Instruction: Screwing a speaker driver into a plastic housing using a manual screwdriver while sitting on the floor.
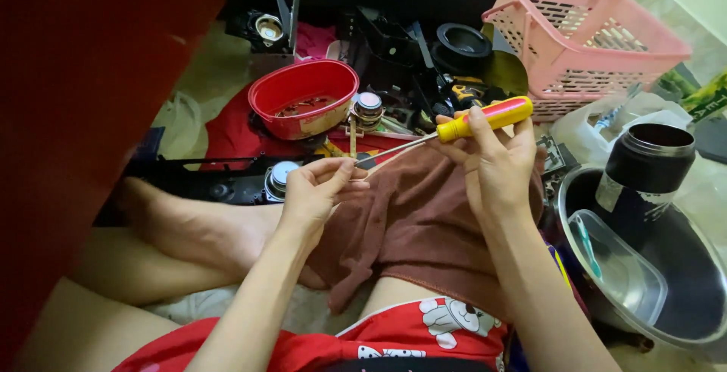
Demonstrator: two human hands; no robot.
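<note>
My right hand (496, 164) grips a screwdriver (485, 118) by its yellow and red handle. Its metal shaft slants down to the left toward my left hand (318, 186). The fingertips of my left hand pinch something small and thin near the shaft's tip; I cannot tell what it is. Both hands hover over a brown cloth (416, 220) draped across my lap.
A red oval bowl (303, 99) with small parts sits ahead, a pink basket (583, 39) at the back right. A metal basin (681, 266) on the right holds a black cylinder (647, 171) and a clear lid. Black parts litter the floor. A red panel (83, 99) stands on the left.
</note>
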